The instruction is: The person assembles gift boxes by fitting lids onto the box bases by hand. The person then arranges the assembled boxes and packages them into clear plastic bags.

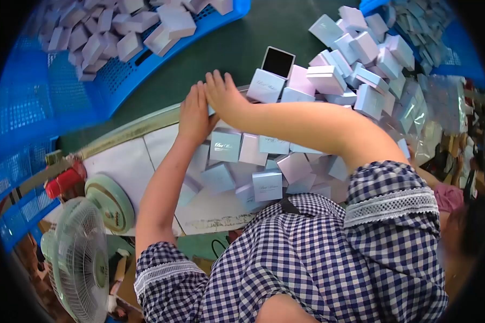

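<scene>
My left hand (195, 116) is at the table's far edge, its fingers together around a mostly hidden light blue box (210, 110); only a sliver shows between my hands. Beside it, my right hand (225, 100) has its fingers stretched out and slightly apart, its palm side hidden. Just right of my hands, a box (265, 86) with silver lettering leans near an open lid or tray with a black inside (278, 63). Below my right forearm lie several pale blue and pink boxes, among them a lettered one (224, 146) and another nearer my body (267, 185).
Blue crates (116, 81) with many pink boxes stand at upper left. More boxes (364, 48) are heaped at upper right, before another blue crate. A fan (81, 264) and its round base stand at left. Another person's arm (423, 172) shows at right.
</scene>
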Motion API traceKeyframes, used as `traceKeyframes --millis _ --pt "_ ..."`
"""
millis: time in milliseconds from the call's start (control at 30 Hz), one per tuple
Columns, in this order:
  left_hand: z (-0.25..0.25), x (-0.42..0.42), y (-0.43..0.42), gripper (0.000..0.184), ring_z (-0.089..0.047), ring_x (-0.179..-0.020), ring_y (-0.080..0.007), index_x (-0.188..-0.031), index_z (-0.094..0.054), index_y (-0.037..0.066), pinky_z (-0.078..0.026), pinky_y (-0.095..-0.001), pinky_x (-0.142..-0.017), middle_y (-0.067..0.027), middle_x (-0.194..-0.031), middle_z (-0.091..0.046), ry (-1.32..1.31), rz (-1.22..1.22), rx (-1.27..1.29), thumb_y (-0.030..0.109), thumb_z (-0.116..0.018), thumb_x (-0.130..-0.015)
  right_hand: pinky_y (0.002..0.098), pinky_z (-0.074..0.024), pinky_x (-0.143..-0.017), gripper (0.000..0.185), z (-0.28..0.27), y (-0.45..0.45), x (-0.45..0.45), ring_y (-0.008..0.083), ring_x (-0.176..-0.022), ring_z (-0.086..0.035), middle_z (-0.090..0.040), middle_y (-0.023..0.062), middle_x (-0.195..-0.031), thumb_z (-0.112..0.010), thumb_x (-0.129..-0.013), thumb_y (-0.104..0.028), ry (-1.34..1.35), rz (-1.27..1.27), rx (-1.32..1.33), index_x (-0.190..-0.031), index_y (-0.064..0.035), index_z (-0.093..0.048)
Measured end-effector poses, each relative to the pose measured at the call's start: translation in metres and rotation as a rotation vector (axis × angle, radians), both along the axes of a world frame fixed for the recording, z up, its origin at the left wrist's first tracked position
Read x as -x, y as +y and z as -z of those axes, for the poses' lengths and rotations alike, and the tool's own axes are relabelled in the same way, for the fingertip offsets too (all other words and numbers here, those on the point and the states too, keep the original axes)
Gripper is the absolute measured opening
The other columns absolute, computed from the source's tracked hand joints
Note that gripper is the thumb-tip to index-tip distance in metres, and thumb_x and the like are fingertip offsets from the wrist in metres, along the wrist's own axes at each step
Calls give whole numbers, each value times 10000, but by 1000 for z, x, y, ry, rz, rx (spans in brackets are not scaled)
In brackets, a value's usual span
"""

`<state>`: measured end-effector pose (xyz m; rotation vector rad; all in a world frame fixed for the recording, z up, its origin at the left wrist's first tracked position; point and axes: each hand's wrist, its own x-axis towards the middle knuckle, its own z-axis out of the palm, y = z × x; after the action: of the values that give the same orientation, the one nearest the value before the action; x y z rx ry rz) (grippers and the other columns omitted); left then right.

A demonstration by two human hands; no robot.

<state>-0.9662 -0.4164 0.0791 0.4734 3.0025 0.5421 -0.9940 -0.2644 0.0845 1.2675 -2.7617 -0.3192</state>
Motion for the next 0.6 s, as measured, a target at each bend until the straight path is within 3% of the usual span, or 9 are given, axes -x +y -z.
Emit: traceKeyframes --millis 67,167,200,233,267,367,433,500,600 --pt "-6 1 -1 876 -369 -1322 -417 -1427 -306 -27 -321 -481 -1087 -250 -1427 -383 29 90 -53 290 -764 -751 545 -318 -1057 721 -2 1 4 420 -1346 -348 -367 224 -1476 -591 -821 -366 -103 82 77 -1412 8 -415" --pt "-1 8 -7 860 -350 -1322 -435 -1433 -301 -15 -281 -504 -1096 -254 -1428 -370 27 135 -104 258 -739 -745 565 -383 -984 728 6 7 8 421 -1342 -358 -400 238 -1447 -614 -807 -365 -96 37 104 -1391 31 -431" --pt "-3 9 -7 859 -351 -1321 -433 -1435 -297 -15 -278 -504 -1096 -253 -1425 -373 20 176 -114 252 -735 -746 568 -409 -957 747 0 7 15 435 -1334 -368 -405 252 -1441 -656 -781 -357 -264 28 148 -1371 51 -448" --pt "-7 5 -7 846 -358 -1317 -430 -1440 -300 -9 -277 -497 -1095 -254 -1417 -380 -24 190 -125 248 -725 -755 560 -425 -939 807 -32 8 23 436 -1332 -366 -415 263 -1424 -711 -743 -381 -470 24 6 -1361 67 -451" --pt "-11 -3 -6 833 -364 -1312 -427 -1446 -303 -2 -276 -490 -1095 -254 -1410 -387 -73 203 -131 243 -716 -765 548 -426 -948 860 -70 20 38 428 -1311 -392 -455 251 -1379 -749 -709 -414 -843 -33 -35 -1349 79 -452" --pt "-57 -4 11 799 -360 -1319 -421 -1461 -315 18 -281 -478 -1092 -250 -1419 -382 -198 447 -130 262 -693 -800 499 -432 -965 722 -117 93 41 393 -1260 -465 -519 212 -1301 -743 -753 -427 -643 35 387 -1262 36 -521" --pt "-59 19 21 727 -351 -1333 -413 -1465 -337 33 -286 -476 -1091 -236 -1468 -335 -59 287 -240 277 -647 -853 469 -428 -993 671 -134 161 67 379 -1252 -472 -515 231 -1301 -735 -780 -400 -509 105 621 -1250 27 -518" --pt "-63 52 68 676 -346 -1340 -410 -1461 -350 39 -288 -486 -1093 -224 -1512 -283 -85 176 -351 298 -615 -895 428 -396 -1050 668 -138 242 93 394 -1236 -492 -526 262 -1295 -741 -800 -356 -282 307 840 -1276 48 -505" --pt "-32 79 140 657 -343 -1334 -407 -1451 -387 79 -304 -506 -1079 -224 -1530 -257 -128 168 -108 412 -582 -919 416 -394 -1051 613 -131 398 142 393 -1243 -494 -548 264 -1283 -679 -852 -342 -7 668 885 -1289 50 -503"
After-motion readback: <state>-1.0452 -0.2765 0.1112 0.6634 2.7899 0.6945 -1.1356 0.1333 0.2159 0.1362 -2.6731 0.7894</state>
